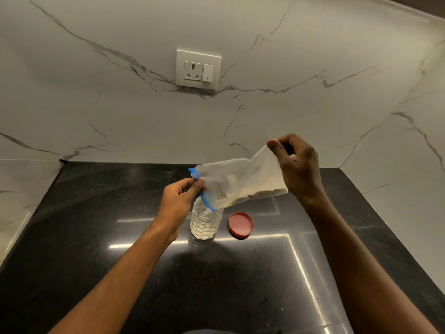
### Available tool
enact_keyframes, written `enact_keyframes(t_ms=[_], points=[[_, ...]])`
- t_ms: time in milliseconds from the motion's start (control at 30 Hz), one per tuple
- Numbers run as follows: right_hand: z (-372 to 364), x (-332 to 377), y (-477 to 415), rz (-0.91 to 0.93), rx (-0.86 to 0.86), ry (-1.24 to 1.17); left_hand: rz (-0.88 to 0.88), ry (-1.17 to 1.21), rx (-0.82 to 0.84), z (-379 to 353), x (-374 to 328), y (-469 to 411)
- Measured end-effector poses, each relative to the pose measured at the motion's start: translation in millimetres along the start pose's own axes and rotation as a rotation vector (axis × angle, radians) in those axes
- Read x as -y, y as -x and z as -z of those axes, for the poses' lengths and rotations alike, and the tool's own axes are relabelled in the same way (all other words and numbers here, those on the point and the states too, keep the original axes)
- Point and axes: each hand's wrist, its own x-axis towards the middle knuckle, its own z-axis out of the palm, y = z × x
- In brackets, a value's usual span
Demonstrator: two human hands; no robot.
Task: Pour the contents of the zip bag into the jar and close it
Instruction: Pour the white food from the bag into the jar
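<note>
The zip bag [243, 183] hangs tilted in the air, its blue zip edge [203, 192] down at the mouth of the clear plastic jar [205, 221] — pale powder sits in the bag's lower fold and in the jar. The left hand [179, 201] pinches the zip edge; the right hand [297, 165] pinches the bag's raised bottom corner. A handwritten label [220, 191] is stuck on the bag. The red lid [241, 224] lies just beside the jar on the black countertop [96, 237]. A wall socket [198, 69] sits on the marble backsplash.
</note>
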Motion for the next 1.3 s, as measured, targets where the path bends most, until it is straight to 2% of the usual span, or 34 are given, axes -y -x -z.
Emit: enact_keyframes(t_ms=[1300], points=[[1, 7, -9, 0.06, -0.003, 0.052, 0.012, 0.075, -0.022, -3, -4, 4]])
